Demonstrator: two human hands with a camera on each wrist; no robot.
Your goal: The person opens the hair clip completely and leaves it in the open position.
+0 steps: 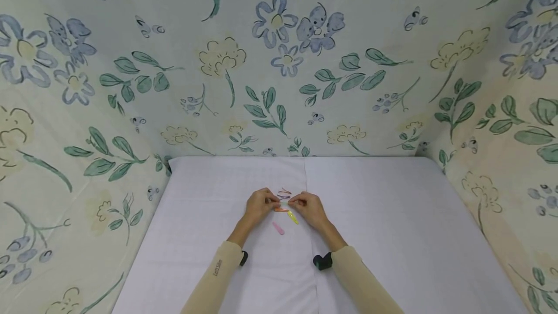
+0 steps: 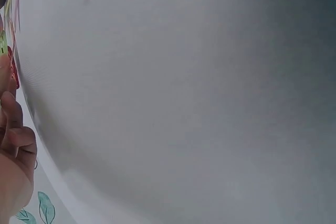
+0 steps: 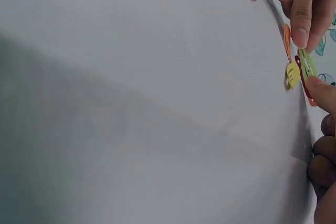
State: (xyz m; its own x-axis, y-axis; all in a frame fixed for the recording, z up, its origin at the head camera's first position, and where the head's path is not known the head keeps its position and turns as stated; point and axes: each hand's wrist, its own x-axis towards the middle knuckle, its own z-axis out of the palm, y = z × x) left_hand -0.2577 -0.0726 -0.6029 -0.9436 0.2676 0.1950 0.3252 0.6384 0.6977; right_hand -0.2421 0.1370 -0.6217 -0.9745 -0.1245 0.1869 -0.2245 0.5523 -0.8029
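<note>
Between my two hands is a light green snap hair clip [image 3: 307,61]. In the right wrist view, the thumb and finger of my left hand [image 1: 259,206] pinch its upper end. My right hand [image 1: 311,208] pinches the lower end. Around them on the white cloth lie more hair clips: an orange one [image 1: 281,210] just below the fingers, a yellow one [image 1: 293,217] below the right fingertips, and a pink one [image 1: 278,228] nearer to me. A red clip [image 3: 300,69] overlaps the green one in the right wrist view.
Beyond my fingertips lie a purple clip [image 1: 283,196] and a reddish clip [image 1: 285,191]. White cloth [image 1: 383,227] covers the table, with a fold line down its middle. Floral curtains [image 1: 279,62] hang at the back and both sides.
</note>
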